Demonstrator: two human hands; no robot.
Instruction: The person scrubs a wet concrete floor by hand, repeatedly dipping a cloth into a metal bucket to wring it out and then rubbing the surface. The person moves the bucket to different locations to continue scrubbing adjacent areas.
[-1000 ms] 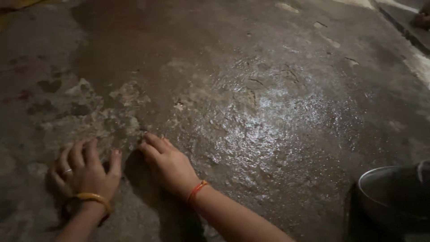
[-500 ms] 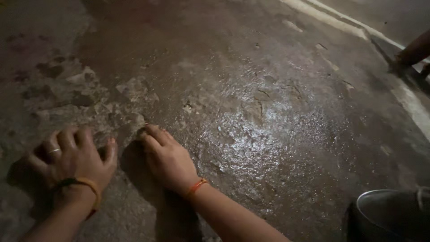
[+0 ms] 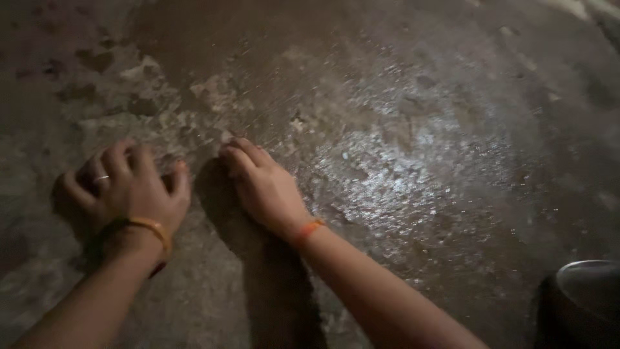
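My left hand (image 3: 126, 190) rests on a rough, wet, dark floor (image 3: 400, 142), fingers curled and spread against it, a ring on one finger and an orange and a dark bangle at the wrist. Just to its right lies my right hand (image 3: 265, 187), palm down, fingers together and flat on the floor, with an orange thread around the wrist. Neither hand holds anything. The floor glistens with a wet patch to the right of my right hand.
A round metal bowl (image 3: 591, 287) sits at the lower right edge, partly cut off. Pale, flaky patches (image 3: 161, 97) mark the floor beyond my hands. The scene is dim.
The view shifted, so both hands sit higher and further right in the picture. The pale strip and the other person's limb at the upper right have dropped out of view. The hands' poses barely changed.
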